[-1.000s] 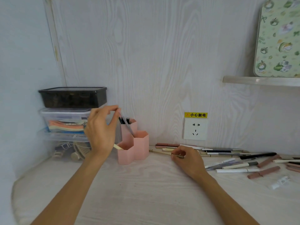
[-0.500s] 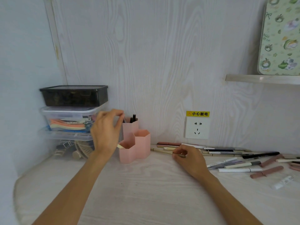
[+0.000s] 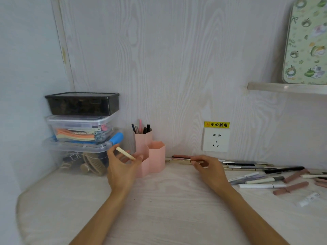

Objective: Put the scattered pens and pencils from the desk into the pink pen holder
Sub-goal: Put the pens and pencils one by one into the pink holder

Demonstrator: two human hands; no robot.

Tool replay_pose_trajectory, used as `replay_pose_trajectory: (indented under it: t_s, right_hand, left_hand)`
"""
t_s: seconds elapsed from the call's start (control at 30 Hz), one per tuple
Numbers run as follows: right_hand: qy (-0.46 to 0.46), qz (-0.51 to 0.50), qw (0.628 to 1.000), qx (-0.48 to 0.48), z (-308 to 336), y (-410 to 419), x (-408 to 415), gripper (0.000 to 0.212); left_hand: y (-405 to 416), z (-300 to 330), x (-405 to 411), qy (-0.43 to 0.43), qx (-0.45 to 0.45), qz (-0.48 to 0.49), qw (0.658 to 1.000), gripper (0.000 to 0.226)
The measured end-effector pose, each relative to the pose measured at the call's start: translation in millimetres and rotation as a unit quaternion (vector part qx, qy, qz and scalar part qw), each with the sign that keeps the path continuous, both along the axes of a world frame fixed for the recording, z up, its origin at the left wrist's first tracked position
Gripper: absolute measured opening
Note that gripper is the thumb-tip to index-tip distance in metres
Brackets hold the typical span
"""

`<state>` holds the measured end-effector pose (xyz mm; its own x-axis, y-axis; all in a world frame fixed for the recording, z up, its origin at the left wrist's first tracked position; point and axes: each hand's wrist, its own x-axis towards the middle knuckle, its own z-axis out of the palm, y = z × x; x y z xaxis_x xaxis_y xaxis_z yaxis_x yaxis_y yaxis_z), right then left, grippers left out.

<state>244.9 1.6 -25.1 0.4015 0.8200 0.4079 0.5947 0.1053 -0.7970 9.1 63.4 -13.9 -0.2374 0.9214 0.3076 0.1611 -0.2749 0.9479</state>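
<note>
At the far left of the frame three lidded plastic boxes [image 3: 81,128] are stacked in the corner, a dark smoky one on top of two clear ones, their edges square and glossy. Just right of the stack, at centre left, the left hand [image 3: 122,167] is raised off the desk and pinches a short cream stick [image 3: 125,153], round and matte, between thumb and fingertips, tilted with its upper end to the left. Directly behind that hand stands the pink pen holder [image 3: 155,156], smooth plastic made of joined hexagonal tubes, three of which can be made out; the tallest tube at the back holds about five pens, the lower ones look open at the top. At lower centre the pale wood-grain desk [image 3: 168,209] shows a broad bare stretch between the forearms, with a rounded front-left edge. Right of the holder the right hand [image 3: 210,167] lies low, its fingers curled onto a thin gold-toned pen [image 3: 184,161] at the near end of a row along the wall. Above it is a white wall socket [image 3: 215,141]. At lower right the scattered pens [image 3: 261,179] lie close together, more than ten, white, black and dusty pink.
</note>
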Motion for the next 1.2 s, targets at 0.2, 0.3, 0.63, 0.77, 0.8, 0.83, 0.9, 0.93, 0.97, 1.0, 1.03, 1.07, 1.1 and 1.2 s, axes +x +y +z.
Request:
replay_pose_trajectory:
  t_s: [0.2,0.3,0.63,0.77,0.8,0.83,0.9,0.93,0.97,1.0,1.03,1.07,1.1,1.2]
  right_hand:
    - [0.051,-0.004,0.994,0.092,25.0,-6.1,-5.1,0.012]
    - [0.092,-0.033,0.98,0.171,46.1,-15.3,-6.9,0.009]
    - [-0.025,-0.082,0.951,0.297,140.1,1.0,-61.2,0.031]
    - [-0.214,-0.087,0.948,0.22,138.8,21.4,-80.7,0.03]
    - [-0.242,-0.075,0.948,0.193,135.1,25.7,-82.3,0.03]
    - [-0.262,-0.062,0.948,0.169,130.6,29.6,-83.5,0.03]
    - [-0.285,-0.048,0.949,0.126,119.9,36.9,-83.8,0.027]
    - [-0.294,-0.045,0.949,0.109,114.9,39.8,-83.1,0.024]
    - [-0.303,-0.037,0.948,0.094,109.5,42.1,-81.9,0.024]
    - [-0.311,-0.022,0.947,0.082,105.0,43.3,-80.7,0.027]
    - [-0.315,-0.008,0.946,0.073,101.6,43.4,-78.8,0.03]
    - [-0.312,-0.001,0.947,0.071,99.6,42.5,-75.9,0.033]
    - [-0.297,-0.003,0.952,0.08,97.5,40.7,-71.3,0.035]
    - [-0.227,-0.062,0.966,0.105,78.6,30.6,-47.9,0.028]
  left_hand:
    - [6.3,-9.9,0.6,0.071,-0.003,-0.053,0.996,0.025]
    - [7.3,-11.3,-0.5,0.053,-0.003,-0.08,0.995,0.037]
    - [2.0,-9.7,3.4,0.045,-0.039,-0.223,0.973,0.061]
    - [-3.2,-11.7,-1.4,0.124,-0.049,-0.278,0.951,0.068]
    - [-2.5,-13.1,-2.5,0.132,-0.049,-0.277,0.951,0.066]
    - [-2.3,-13.4,-3.0,0.138,-0.051,-0.271,0.951,0.065]
    - [-2.2,-11.3,-2.7,0.141,-0.049,-0.262,0.953,0.069]
    - [-1.9,-9.9,-1.8,0.14,-0.05,-0.254,0.956,0.071]
    - [-1.3,-8.8,-1.0,0.139,-0.05,-0.243,0.959,0.071]
    - [-1.1,-8.1,-0.7,0.14,-0.048,-0.23,0.962,0.07]
    - [-0.8,-8.1,-0.8,0.145,-0.047,-0.217,0.964,0.069]
    - [-0.6,-8.8,-1.5,0.15,-0.044,-0.205,0.966,0.069]
    - [0.3,-9.2,-2.6,0.151,-0.041,-0.19,0.969,0.069]
    - [1.7,-9.2,-4.7,0.137,-0.034,-0.146,0.979,0.069]
